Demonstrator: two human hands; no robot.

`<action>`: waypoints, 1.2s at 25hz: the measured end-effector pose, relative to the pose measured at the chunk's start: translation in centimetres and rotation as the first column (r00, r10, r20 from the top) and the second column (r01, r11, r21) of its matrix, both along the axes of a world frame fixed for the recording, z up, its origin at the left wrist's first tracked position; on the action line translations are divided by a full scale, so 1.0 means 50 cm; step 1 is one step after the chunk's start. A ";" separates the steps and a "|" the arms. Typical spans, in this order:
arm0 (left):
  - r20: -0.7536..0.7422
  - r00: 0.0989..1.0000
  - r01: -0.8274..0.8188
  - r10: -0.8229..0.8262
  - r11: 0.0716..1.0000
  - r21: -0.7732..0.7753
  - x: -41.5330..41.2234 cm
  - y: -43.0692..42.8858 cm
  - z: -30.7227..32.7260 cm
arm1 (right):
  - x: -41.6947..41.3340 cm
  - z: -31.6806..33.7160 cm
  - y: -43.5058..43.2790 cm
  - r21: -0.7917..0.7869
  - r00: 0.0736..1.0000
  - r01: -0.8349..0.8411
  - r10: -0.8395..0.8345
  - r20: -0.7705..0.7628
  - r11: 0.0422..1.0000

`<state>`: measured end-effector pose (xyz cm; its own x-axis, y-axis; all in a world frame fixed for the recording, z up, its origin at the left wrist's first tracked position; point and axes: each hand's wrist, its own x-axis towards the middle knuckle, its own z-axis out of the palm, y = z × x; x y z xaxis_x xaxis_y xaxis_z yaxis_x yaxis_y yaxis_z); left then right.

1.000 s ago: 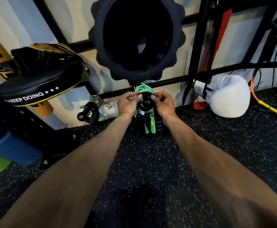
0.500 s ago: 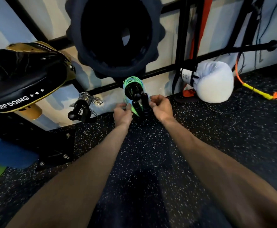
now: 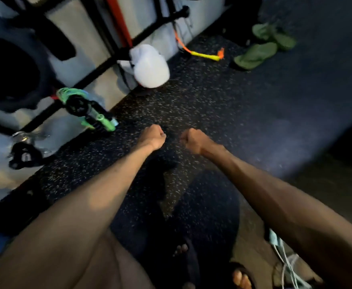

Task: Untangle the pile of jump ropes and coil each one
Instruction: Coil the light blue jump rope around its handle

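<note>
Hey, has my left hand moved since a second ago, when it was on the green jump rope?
Yes. The left hand has pulled away from the green jump rope hanging on the black rack, back toward the person, and no longer touches it.

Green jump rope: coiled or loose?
Coiled. The green jump rope hangs bunched in loops on the rack peg, with its handles dangling together below. The frame is blurred.

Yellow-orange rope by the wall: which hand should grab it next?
Right, probably: the right hand is empty and on the side of the yellow-orange rope; the left hand sits nearer the coiled green jump rope.
</note>
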<state>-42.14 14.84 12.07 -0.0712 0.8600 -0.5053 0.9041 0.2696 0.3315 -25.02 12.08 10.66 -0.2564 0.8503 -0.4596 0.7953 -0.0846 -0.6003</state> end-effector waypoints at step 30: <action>-0.234 -0.130 0.979 -0.963 -0.163 0.126 0.553 -0.543 -0.340 | 0.343 -0.304 -0.744 -0.050 0.544 0.817 -0.739 0.397 0.574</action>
